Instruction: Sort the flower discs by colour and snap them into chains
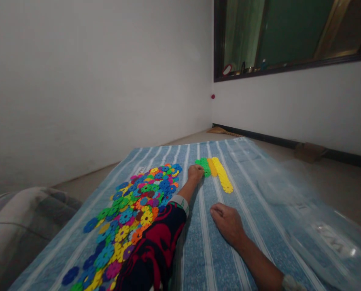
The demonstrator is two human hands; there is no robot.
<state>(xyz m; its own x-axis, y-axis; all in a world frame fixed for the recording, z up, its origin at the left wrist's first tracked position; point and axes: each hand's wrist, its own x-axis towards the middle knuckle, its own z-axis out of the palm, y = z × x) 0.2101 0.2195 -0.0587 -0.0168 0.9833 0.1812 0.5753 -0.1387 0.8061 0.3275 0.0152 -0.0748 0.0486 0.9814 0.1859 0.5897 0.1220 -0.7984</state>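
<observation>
My left hand reaches forward, its fingers pinched together at the left edge of a short row of green flower-shaped discs. Whatever is between those fingertips is hidden. Orange-yellow discs overlap in a row alongside the green ones. Right of them runs a longer row of yellow discs. Nearer to me, my right hand rests on the striped cloth, fingers curled in, with nothing seen in it. A large loose pile of mixed-colour flower discs spreads left of my left forearm.
A blue and white striped cloth covers the table. Clear plastic bags lie along its right side. Grey fabric bulges at the left. A broom and a cardboard piece are on the floor beyond.
</observation>
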